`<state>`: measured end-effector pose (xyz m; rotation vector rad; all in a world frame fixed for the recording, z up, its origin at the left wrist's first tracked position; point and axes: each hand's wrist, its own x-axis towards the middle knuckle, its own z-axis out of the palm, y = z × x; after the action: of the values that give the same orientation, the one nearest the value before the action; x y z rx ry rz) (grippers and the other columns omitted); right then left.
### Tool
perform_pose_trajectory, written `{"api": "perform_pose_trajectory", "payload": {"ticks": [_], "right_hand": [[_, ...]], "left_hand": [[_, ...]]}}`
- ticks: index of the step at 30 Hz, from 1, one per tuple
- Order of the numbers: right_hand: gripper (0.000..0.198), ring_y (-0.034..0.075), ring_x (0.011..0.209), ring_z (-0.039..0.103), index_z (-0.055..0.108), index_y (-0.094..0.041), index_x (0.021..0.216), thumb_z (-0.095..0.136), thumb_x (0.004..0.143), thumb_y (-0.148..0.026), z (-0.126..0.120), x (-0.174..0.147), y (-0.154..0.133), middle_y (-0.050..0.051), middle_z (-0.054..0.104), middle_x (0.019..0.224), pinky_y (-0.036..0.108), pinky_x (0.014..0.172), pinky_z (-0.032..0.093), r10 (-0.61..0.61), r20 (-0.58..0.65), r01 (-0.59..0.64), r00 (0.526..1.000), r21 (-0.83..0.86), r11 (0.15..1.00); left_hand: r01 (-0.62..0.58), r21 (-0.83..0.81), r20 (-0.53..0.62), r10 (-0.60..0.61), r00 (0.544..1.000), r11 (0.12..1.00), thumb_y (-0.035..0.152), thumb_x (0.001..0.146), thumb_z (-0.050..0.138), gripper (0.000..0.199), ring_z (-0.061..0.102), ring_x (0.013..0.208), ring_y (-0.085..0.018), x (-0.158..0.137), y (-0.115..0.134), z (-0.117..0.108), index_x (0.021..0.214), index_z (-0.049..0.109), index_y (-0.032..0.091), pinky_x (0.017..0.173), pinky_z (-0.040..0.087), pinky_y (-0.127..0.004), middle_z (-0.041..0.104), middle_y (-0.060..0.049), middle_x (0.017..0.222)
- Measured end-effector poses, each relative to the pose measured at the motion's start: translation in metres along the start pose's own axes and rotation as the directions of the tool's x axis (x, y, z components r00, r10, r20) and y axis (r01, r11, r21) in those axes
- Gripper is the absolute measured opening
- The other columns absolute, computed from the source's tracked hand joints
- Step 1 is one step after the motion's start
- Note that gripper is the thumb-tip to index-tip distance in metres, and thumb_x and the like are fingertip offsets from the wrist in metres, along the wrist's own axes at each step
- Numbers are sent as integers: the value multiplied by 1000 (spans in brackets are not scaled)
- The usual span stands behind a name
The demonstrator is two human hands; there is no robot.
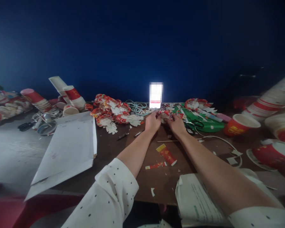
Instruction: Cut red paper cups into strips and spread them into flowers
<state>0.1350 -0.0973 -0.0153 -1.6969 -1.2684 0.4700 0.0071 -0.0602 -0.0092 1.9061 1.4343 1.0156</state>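
Both arms reach forward over the brown table [133,152]. My left hand [153,122] and my right hand [176,124] are close together, fingers closed around a red-and-white paper craft piece [165,114] between them. Much of that piece is hidden by the fingers. Just behind it a bright phone screen [155,95] stands upright. Scissors with black handles [195,126] lie right of my right hand on a green sheet [210,125]. Nearer to me, a cut red-and-yellow paper strip [166,154] and a thinner strip [156,165] lie flat.
Red-and-white paper craft pieces [111,109] are heaped on the left, beside a white board [71,142]. Stacked paper cups [73,96] lean at the back left. A red cup [239,125] stands at the right. Pens [122,136], a white cable [228,142] and paper scraps are scattered about.
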Motion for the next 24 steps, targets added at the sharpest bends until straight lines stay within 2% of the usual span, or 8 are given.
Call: {"api": "perform_pose_trajectory", "payload": {"ticks": [12, 15, 19, 21, 24], "right_hand": [[38, 23, 76, 61, 68, -13, 100, 62, 68, -34, -5, -1, -6, 9, 71, 87, 33, 72, 46, -9, 32, 9, 999, -14, 1000], [35, 23, 75, 61, 69, -14, 98, 60, 70, -34, -6, -1, -8, 9, 71, 84, 33, 71, 46, 9, 45, -8, 999, -23, 1000], [35, 23, 73, 61, 70, -16, 95, 58, 72, -39, -9, -2, -9, 7, 70, 80, 34, 71, 47, 32, 63, -31, 997, -9, 999], [36, 23, 74, 62, 70, -16, 96, 59, 72, -40, -9, -3, -8, 7, 70, 82, 34, 71, 47, 8, 84, -9, 996, 6, 1000], [37, 22, 77, 63, 69, -16, 101, 58, 72, -38, -9, -2, -5, 7, 71, 87, 33, 73, 48, -50, 121, 49, 991, 15, 999]], "left_hand": [[16, 35, 0, -16, 1000, 999, 33, 88, 49, 29, 65, 96, -23, 1, 0, 0, 106, 68, 19, 88, 46, -32, 72, -9, 100], [16, -29, -1, -16, 1000, 999, 35, 85, 56, 35, 63, 101, -22, -1, 1, 0, 113, 65, 17, 90, 46, -31, 71, -9, 106], [23, -133, 21, -21, 1000, 991, 36, 78, 65, 58, 62, 103, -20, -3, 1, 2, 131, 52, 18, 92, 46, -29, 67, -9, 116], [19, -143, 23, -16, 1000, 990, 31, 77, 64, 58, 61, 106, -20, -3, 1, 3, 132, 51, 18, 94, 45, -30, 66, -9, 119], [-6, -129, 2, 6, 1000, 992, 22, 79, 59, 47, 60, 110, -19, -2, 1, 4, 126, 57, 18, 97, 43, -29, 66, -7, 120]]}}
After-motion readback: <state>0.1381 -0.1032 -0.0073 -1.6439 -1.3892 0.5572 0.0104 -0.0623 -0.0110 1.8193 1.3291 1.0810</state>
